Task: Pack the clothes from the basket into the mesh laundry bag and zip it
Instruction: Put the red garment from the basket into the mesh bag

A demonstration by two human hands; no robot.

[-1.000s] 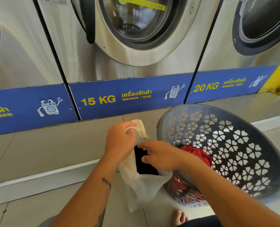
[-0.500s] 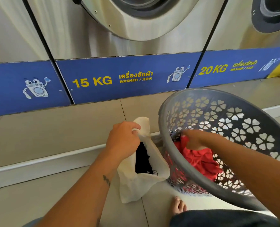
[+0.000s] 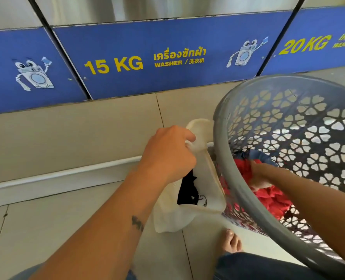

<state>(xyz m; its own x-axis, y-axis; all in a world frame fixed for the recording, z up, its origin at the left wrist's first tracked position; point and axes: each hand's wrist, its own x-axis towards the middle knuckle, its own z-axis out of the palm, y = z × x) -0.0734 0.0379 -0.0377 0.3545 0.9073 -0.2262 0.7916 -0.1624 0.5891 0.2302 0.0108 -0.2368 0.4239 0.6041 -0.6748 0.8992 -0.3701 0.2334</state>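
My left hand [image 3: 167,156] grips the upper rim of the cream mesh laundry bag [image 3: 204,174] and holds its mouth open; a black garment [image 3: 187,190] lies inside. To the right, the grey plastic basket [image 3: 224,158] with flower-shaped holes tilts toward me. My right hand [image 3: 258,174] reaches down inside it and closes on the red clothes [image 3: 272,199] at its bottom. A bit of blue fabric [image 3: 262,156] shows behind the red pile.
Steel washing machines with blue 15 KG [image 3: 115,65] and 20 KG [image 3: 304,45] bands stand on a raised tiled step [image 3: 66,138] ahead. My bare foot [image 3: 231,241] and jeans-clad knee [image 3: 258,267] rest on the tiled floor just below the bag and basket.
My right hand left the bag's mouth, went into the basket and sank deeper onto the red clothes. The view tipped downward. My left hand kept its hold on the bag.
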